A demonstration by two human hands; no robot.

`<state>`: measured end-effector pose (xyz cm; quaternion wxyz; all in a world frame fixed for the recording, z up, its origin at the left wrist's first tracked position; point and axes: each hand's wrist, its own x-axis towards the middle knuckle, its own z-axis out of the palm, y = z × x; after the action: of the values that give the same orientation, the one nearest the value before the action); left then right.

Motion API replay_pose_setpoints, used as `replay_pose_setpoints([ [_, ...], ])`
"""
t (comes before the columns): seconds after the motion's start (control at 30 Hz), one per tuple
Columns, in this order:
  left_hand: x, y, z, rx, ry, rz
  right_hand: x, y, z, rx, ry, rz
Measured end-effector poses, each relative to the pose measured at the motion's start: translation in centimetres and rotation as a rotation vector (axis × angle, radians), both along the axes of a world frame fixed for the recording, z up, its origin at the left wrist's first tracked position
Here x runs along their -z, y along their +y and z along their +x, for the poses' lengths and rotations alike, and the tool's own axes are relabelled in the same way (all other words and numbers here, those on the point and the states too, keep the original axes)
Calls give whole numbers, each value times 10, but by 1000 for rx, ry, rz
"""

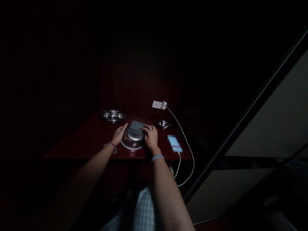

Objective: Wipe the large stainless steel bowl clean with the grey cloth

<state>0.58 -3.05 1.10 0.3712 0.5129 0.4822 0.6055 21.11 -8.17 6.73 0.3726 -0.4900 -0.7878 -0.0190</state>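
A shiny metal bowl [133,141] sits upside down near the front edge of the dark red table. My left hand [118,134] grips its left side, with a beaded bracelet at the wrist. Across the top of the bowl lies a folded grey cloth [136,126]. My right hand [151,136] has its fingers on the cloth's right part, pressing it against the bowl; a blue band is round that wrist. The palm side of the right hand is hidden.
A larger metal dish [113,116] stands at the back left, a small metal bowl [164,124] at the right. A phone [175,143] lies near the right edge, its white cable [185,131] running to a wall socket [157,105]. The surroundings are very dark.
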Motion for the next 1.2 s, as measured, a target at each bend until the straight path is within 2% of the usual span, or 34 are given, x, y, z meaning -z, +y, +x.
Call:
replay_pose_setpoints([
  [0.17, 1, 1, 0, -20, 6, -10, 0, -1, 0, 22, 116, -40],
  [0.43, 5, 5, 1, -9, -14, 24, -6, -4, -12, 208, 143, -49],
  [0.63, 7, 9, 4, -15, -34, 26, 1, 1, -28, 312, 247, -63],
  [0.8, 6, 8, 5, -13, -31, 25, 7, 5, -29, 266, 235, -123],
  [1.0, 4, 5, 3, 2, -4, 11, 17, 13, -21, 102, 271, -184],
  [1.2, 6, 8, 1, 9, 13, 10, 17, 16, -18, 37, 241, -220],
])
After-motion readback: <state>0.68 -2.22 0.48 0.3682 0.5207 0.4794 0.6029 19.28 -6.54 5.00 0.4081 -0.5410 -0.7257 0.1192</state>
